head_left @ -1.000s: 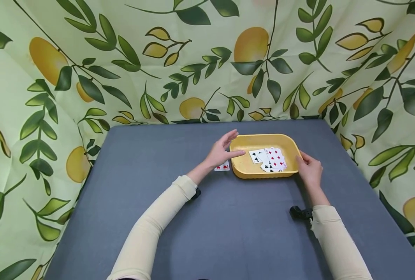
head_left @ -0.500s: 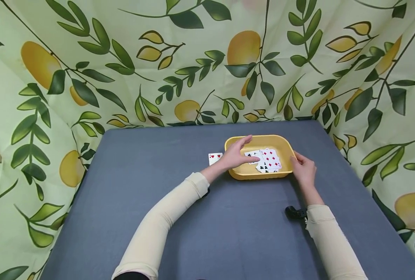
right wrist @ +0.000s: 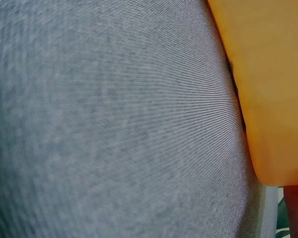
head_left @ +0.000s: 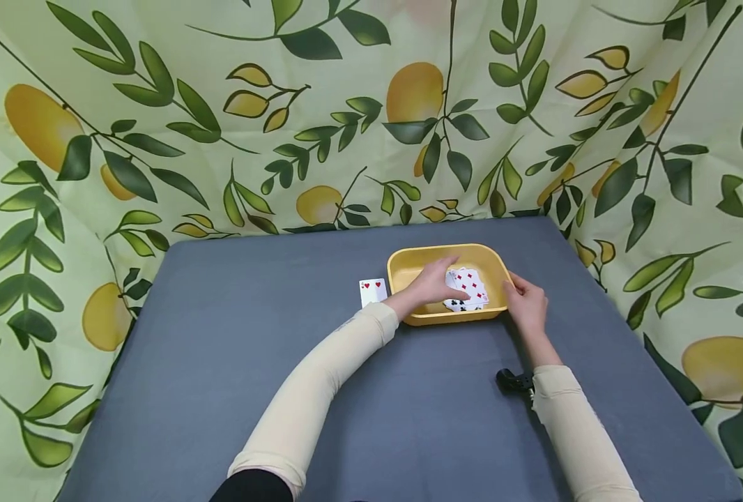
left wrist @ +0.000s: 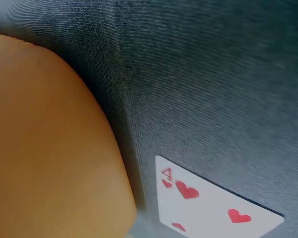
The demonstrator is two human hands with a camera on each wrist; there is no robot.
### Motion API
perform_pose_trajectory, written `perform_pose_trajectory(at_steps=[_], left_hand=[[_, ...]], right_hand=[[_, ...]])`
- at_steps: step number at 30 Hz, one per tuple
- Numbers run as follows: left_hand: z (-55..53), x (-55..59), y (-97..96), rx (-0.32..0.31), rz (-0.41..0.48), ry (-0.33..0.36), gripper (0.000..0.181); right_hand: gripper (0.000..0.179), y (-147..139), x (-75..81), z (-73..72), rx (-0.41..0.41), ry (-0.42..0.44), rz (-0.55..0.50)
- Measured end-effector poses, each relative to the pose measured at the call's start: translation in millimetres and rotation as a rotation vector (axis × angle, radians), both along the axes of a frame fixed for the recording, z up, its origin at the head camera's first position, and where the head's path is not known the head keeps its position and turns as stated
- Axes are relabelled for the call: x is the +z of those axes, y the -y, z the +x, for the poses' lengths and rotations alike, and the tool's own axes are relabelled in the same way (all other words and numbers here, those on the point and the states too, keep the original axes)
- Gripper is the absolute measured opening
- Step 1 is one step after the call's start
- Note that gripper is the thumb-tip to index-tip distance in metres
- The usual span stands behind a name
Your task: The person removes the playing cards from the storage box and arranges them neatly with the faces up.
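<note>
A yellow plastic basin (head_left: 418, 323) stands on the table toward its far side, with several playing cards (head_left: 470, 285) lying face up inside, a diamond card on top. My left hand (head_left: 433, 282) reaches over the basin's left side, thumb and fingers spread apart above the cards; whether it touches one cannot be told. At the basin's right end, my right hand (head_left: 527, 304) grips the rim. Left of the basin, a four of hearts (head_left: 372, 291) lies face up on the table, partly behind the left forearm. The left wrist view shows the same four of hearts (left wrist: 208, 203) beside the basin wall (left wrist: 54, 144).
Blue-grey cloth covers the table (head_left: 252, 335). A curtain (head_left: 346, 125) printed with fruit and leaves hangs behind it and along the sides. A black device (head_left: 513, 381) sits at the right wrist.
My left hand has moved right, from the basin's left edge to over the cards inside. The four of hearts has come more into sight. My right hand stays on the rim.
</note>
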State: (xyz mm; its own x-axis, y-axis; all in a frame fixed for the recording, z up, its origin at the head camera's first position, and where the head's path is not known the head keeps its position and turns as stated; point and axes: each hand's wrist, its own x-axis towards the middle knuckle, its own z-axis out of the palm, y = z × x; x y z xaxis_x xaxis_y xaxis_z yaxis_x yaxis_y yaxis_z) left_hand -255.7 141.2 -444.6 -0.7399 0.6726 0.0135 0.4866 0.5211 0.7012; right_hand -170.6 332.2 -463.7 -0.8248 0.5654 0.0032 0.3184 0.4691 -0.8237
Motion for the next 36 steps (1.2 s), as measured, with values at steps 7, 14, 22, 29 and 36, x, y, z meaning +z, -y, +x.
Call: perform_pose_trajectory(at_steps=[7, 14, 22, 29, 36], left_hand=[[-3.8, -7.9, -11.3, -0.048, -0.141, -0.043, 0.096], [-5.3, -15.4, -17.8, -0.077, -0.222, -0.080, 0.092], [-7.5, -21.8, -22.8, -0.079, -0.228, -0.100, 0.078], [-5.4, -18.2, -31.6, -0.018, -0.182, -0.102, 0.069], [-6.3, -26.0, -40.0, -0.011, -0.260, -0.152, 0.081]], right_hand=[[0.042, 3.4, -5.5, -0.5, 0.002, -0.015, 0.003], [0.042, 6.8, -7.4, -0.3, 0.006, -0.022, -0.001], [0.042, 3.3, -6.9, 0.7, -0.012, -0.011, -0.028], [0.041, 0.2, -4.4, -1.5, -0.015, -0.028, 0.002], [0.039, -1.0, -5.1, -1.2, -0.021, -0.056, 0.035]])
